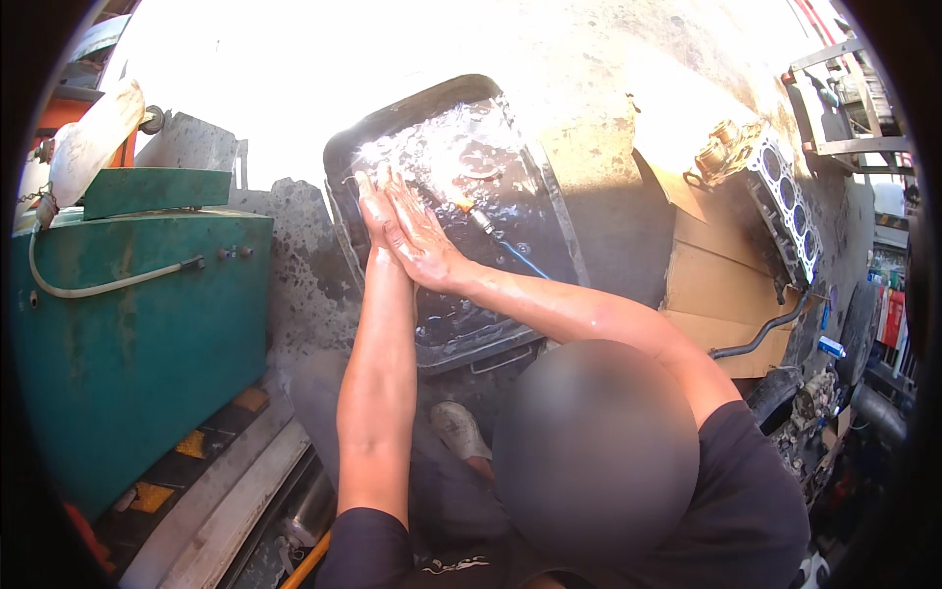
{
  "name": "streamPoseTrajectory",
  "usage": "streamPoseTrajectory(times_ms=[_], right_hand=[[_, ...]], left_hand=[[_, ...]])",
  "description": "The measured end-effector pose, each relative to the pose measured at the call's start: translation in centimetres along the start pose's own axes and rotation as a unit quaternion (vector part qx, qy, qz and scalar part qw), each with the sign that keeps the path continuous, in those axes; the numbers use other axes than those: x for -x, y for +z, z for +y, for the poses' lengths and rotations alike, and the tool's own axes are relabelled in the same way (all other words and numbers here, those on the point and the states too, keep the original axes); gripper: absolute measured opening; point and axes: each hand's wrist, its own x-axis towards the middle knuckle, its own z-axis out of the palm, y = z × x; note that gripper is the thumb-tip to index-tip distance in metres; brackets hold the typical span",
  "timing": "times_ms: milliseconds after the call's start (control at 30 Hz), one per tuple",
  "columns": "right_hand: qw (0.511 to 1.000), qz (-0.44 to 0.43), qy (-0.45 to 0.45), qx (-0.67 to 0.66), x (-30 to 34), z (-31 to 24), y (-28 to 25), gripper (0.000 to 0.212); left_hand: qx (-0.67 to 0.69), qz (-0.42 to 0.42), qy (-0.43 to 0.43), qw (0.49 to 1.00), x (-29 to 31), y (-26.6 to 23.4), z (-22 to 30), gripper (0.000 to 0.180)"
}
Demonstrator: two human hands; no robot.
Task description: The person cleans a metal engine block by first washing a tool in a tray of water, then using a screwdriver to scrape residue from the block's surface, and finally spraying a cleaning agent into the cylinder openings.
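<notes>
Your left hand (371, 211) and right hand (417, 236) lay flat and open, side by side, gripping nothing, palms on the wet panel in the one dark tray (549, 211). That panel (461, 167) looked stiff, heavy and slippery under running water; its edges seemed the safest hold. Just beyond your fingertips ran one thin hose (500, 245). Far to the right lay one cylinder head (785, 201) on cardboard (711, 280); to the left stood one green tank (137, 324).

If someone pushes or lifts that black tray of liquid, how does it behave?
The wide black metal tray looks shallow and holds rippling liquid, so it would probably slosh and spill if tilted. It is likely heavy and awkward. Both wet hands, left and right, suggest a slippery rim.
</notes>
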Motion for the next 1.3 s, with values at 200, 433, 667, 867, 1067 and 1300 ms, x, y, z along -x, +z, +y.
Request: streamPoseTrajectory(times_ms=[200, 433, 667, 867, 1067, 1300], right_hand=[[0.959, -0.024, 0.063, 0.276, -6.1, 2.3, -12.1, 0.063], [0.884, -0.090, 0.101, 0.447, -3.2, 7.4, -7.6, 0.048], [0.911, -0.108, 0.100, 0.384, -1.4, 4.5, -8.4, 0.057], [0.900, -0.015, 0.097, 0.424, 0.2, 10.8, -5.3, 0.084], [0.932, -0.004, 0.159, 0.327, 2.0, -3.7, -10.0, 0.046], [0.950, 0.171, 0.096, 0.242, 3.7, -10.8, -24.9, 0.039]], left_hand=[[0.225, -0.231, -0.200, 0.925, 4.8, 6.5, 3.1, 0.082], [0.114, -0.146, -0.169, 0.968, 3.1, 6.1, 6.4, 0.078], [-0.008, -0.026, -0.108, 0.994, -0.6, 3.7, 6.8, 0.043], [0.002, -0.038, -0.132, 0.990, 1.0, 8.7, 4.9, 0.040], [-0.014, 0.056, 0.043, 0.997, 0.0, 8.5, 6.6, 0.029], [0.011, 0.075, 0.075, 0.994, 4.6, 17.0, 3.5, 0.021]])
